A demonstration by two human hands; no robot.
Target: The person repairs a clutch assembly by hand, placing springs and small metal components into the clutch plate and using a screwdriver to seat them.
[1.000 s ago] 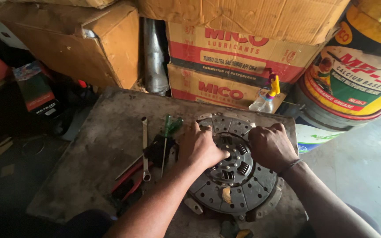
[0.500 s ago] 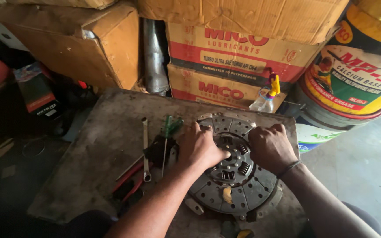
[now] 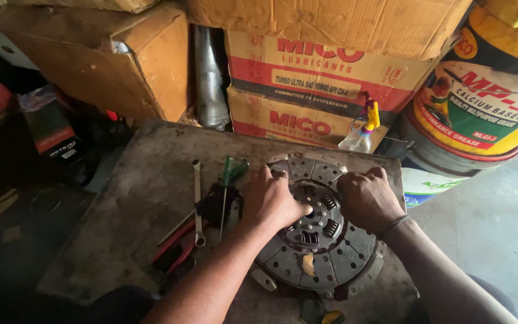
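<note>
Clutch disc lies flat on the grimy surface, right-of-centre, directly under both hands. Left hand rests on its left upper rim, fingers curled over the edge toward the hub; right hand cups the right upper rim, fingers bent, gripping. Both equally close. Spanner and green screwdriver lie just left of the disc, long axes running away from the person.

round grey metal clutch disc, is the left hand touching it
Touching: the head view shows the left hand pressed flat on the round grey metal clutch disc.
</note>
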